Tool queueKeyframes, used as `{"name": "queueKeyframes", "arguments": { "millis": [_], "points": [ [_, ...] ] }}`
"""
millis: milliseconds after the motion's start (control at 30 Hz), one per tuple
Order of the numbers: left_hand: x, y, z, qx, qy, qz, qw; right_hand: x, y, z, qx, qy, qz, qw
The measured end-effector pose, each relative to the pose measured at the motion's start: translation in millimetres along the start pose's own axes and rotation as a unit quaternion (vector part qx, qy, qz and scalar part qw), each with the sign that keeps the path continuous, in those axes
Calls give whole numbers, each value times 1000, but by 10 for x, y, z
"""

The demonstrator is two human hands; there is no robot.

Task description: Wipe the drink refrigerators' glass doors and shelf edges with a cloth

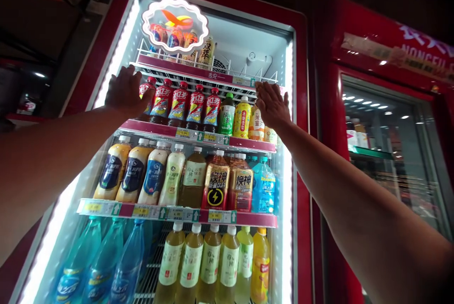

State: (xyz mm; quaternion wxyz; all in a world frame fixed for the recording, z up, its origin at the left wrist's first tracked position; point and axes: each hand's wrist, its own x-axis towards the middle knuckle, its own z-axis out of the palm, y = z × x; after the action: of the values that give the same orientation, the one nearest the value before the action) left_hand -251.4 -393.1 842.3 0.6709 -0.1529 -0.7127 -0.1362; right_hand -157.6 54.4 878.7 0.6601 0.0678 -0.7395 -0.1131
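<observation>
Both arms reach up toward the glass front of a red drinks fridge (300, 152). My left hand (125, 90) is at the upper left, its fingers stretched out and nothing in it. It covers part of the row of red-capped tea bottles (180, 103). On the other side, my right hand (274, 104) lies flat and open in front of the right end of that row, overlapping an orange-labelled bottle (256, 124). Whether either palm touches the glass I cannot tell. Between the hands stand a green tea bottle (227, 117) and a yellow bottle (243, 119).
Lower shelves hold cream-topped bottles (131, 171), red energy drinks (216, 183), pale green tea bottles (191, 261) and large blue bottles (95, 266). A glowing scalloped sign (175, 26) is at the upper left of the door. A second red fridge (333, 105) stands to the right.
</observation>
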Motion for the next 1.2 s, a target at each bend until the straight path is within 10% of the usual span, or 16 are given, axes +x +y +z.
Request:
{"name": "queueKeyframes", "arguments": {
  "millis": [667,1200],
  "points": [
    [-61,-83,89,1,19,-11,1000,-257,350,-101,-15,-7,34,999],
    [-49,-135,130,-11,28,-4,1000,149,395,-86,32,-20,146,989]
  ]
}}
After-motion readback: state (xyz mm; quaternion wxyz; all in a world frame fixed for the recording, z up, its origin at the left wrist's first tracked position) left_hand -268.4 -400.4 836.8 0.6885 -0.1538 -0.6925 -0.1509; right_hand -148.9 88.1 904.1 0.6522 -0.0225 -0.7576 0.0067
